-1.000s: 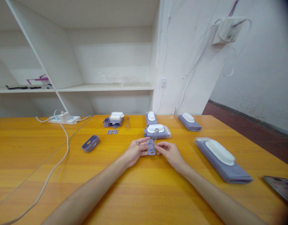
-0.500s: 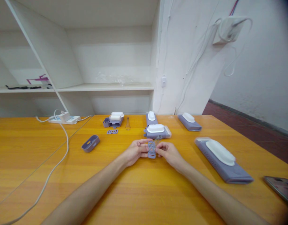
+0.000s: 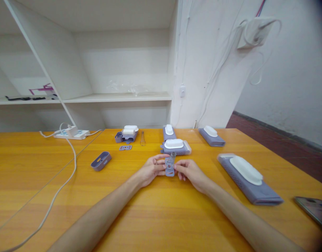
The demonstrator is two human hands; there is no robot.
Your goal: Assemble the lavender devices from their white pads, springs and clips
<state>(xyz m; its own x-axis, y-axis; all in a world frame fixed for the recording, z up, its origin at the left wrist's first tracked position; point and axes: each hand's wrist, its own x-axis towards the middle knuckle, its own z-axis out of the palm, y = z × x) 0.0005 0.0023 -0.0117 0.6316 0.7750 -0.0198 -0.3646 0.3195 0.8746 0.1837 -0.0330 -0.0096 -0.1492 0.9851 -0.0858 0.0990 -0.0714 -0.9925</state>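
My left hand (image 3: 151, 169) and my right hand (image 3: 190, 171) meet over the middle of the orange table (image 3: 71, 196). Between their fingertips they pinch a small flat purple plastic plate (image 3: 170, 167) with holes in it. A thin metal spring (image 3: 172, 156) stands up from the plate's top, by my right fingers. Both hands have their fingers curled in on the plate. Just behind the hands lies a purple case with a white top (image 3: 176, 146).
More purple cases with white tops lie at the back (image 3: 169, 131), back right (image 3: 211, 135) and right (image 3: 248, 176). A purple tray (image 3: 101, 160), a flat purple piece (image 3: 125, 147), a loose spring (image 3: 142, 138), a power strip (image 3: 71, 133) with cable (image 3: 61, 185), and a phone (image 3: 313, 209) are around.
The spring dropped low against the plate half a second ago and now stands up from its top again. The hands stayed in place, shifting only slightly.
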